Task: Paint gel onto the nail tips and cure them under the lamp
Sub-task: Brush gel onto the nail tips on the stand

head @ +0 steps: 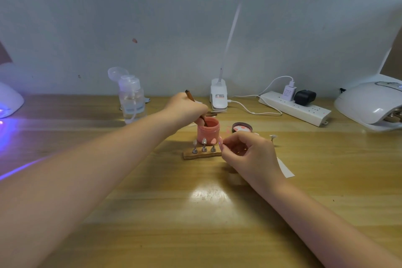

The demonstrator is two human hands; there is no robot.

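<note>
My left hand [185, 107] grips a brown-handled brush [189, 95] whose tip dips into an open pink gel jar [208, 129]. In front of the jar a small wooden stand [201, 155] carries three metal holders with nail tips [204, 144]. My right hand [248, 152] hovers just right of the stand and pinches a nail tip [220, 142] between thumb and forefinger. The jar's dark lid [242, 127] lies upside down behind my right hand. A curing lamp [9, 99] glows violet at the far left.
A second white nail lamp [369, 104] sits at the far right. A clear pump bottle [131, 99], a clip desk lamp base [218, 95] and a power strip [295, 107] with plugs line the wall. A white paper strip [286, 169] lies by my right wrist.
</note>
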